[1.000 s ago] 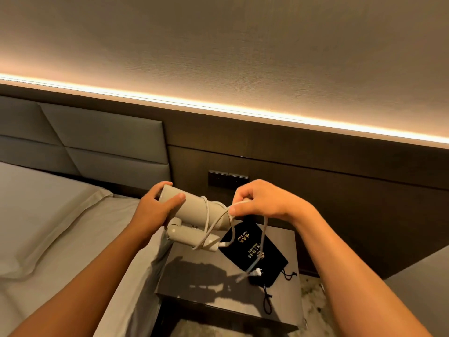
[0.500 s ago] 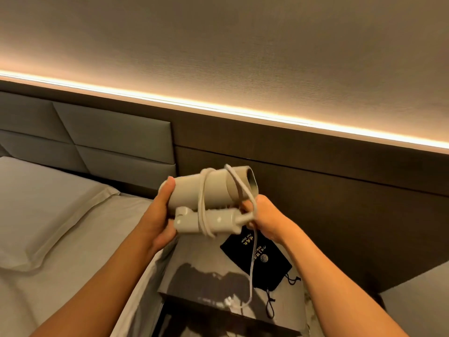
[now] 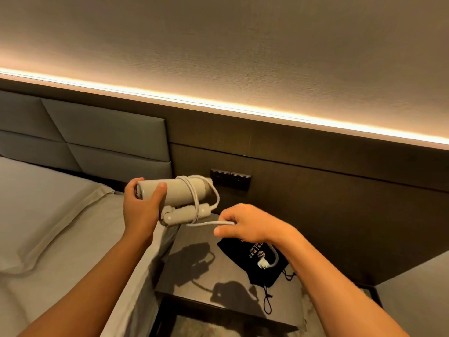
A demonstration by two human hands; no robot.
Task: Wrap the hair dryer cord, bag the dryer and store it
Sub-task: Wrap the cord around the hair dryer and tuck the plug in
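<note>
A beige hair dryer (image 3: 178,190) with its handle folded under the barrel is held level above the nightstand's left edge. My left hand (image 3: 141,207) grips the barrel's rear end. The white cord (image 3: 195,198) loops a few times around barrel and handle. My right hand (image 3: 245,224), lower right of the dryer, pinches the cord's free stretch; the white plug (image 3: 262,263) dangles below my wrist. A black drawstring bag (image 3: 257,261) with gold print lies flat on the nightstand, partly hidden by my right hand.
The dark nightstand (image 3: 194,251) stands between a bed with white sheets (image 3: 60,239) on the left and a grey surface (image 3: 418,300) at the right. A switch panel (image 3: 229,178) sits on the dark wall panel behind the dryer. The padded headboard (image 3: 97,137) is at the left.
The right hand has brought the cord down from over the barrel to below and right of the handle, adding a loop. The dryer has tilted level. The plug has risen off the nightstand.
</note>
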